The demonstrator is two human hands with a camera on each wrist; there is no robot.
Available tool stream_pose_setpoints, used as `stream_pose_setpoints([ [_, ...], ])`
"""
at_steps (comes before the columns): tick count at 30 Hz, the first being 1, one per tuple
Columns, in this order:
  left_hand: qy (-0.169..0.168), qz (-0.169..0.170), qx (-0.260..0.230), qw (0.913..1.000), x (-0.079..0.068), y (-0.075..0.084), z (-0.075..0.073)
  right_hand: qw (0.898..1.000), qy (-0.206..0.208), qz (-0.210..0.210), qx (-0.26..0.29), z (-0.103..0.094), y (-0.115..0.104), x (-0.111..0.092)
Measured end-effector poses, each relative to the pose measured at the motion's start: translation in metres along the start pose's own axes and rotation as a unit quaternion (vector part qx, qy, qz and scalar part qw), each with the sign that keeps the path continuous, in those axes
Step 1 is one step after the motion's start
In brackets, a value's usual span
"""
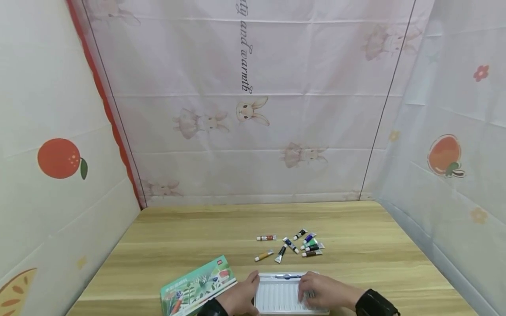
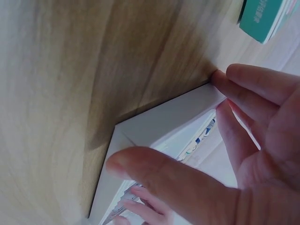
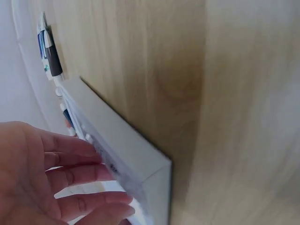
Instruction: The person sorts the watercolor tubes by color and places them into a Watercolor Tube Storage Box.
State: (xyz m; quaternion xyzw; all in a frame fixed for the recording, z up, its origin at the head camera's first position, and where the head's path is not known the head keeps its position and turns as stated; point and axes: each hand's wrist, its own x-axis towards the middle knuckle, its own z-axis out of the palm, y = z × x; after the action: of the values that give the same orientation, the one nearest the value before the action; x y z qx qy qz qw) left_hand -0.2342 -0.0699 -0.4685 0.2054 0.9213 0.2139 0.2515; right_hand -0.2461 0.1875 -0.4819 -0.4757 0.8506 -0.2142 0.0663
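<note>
A shallow white box with a ridged white tray (image 1: pixel 278 296) inside lies at the table's front. My left hand (image 1: pixel 243 295) grips its left side; in the left wrist view the thumb lies on one corner and the fingers on the other. My right hand (image 1: pixel 322 290) reaches into the right part of the tray with bent fingers. A silvery paint tube (image 3: pixel 112 165) by the box wall is at those fingertips, mostly hidden by them. A dark, slim brush-like item (image 1: pixel 287 277) lies along the tray's far edge.
Several paint tubes (image 1: pixel 290 245) lie scattered on the wooden table (image 1: pixel 189 237) beyond the box. A green illustrated carton (image 1: pixel 199 285) lies at an angle to the left, beside my left wrist. Printed cloth (image 1: pixel 308 118) hangs around the table.
</note>
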Motion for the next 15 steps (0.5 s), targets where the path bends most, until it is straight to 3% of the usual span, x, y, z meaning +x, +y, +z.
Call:
stream_pose_setpoints([
  [3,-0.009,0.013,-0.017,0.9997,-0.001,-0.004,0.0,0.999,0.019,0.025,0.03,-0.006,0.003,0.006],
  [6,-0.014,0.039,-0.003,0.9991,-0.002,-0.006,0.001,0.997,0.06,0.055,0.013,-0.012,0.015,0.009],
  [8,-0.013,0.054,0.017,0.9983,-0.003,-0.007,0.001,0.992,0.097,0.068,-0.033,-0.017,0.027,0.011],
  [11,-0.012,0.056,0.03,0.9979,-0.002,-0.007,0.0,0.978,0.149,0.095,-0.111,-0.02,0.046,0.013],
  [15,-0.017,0.036,0.021,0.999,-0.001,-0.007,-0.001,0.963,0.166,0.125,-0.17,-0.021,0.062,0.017],
])
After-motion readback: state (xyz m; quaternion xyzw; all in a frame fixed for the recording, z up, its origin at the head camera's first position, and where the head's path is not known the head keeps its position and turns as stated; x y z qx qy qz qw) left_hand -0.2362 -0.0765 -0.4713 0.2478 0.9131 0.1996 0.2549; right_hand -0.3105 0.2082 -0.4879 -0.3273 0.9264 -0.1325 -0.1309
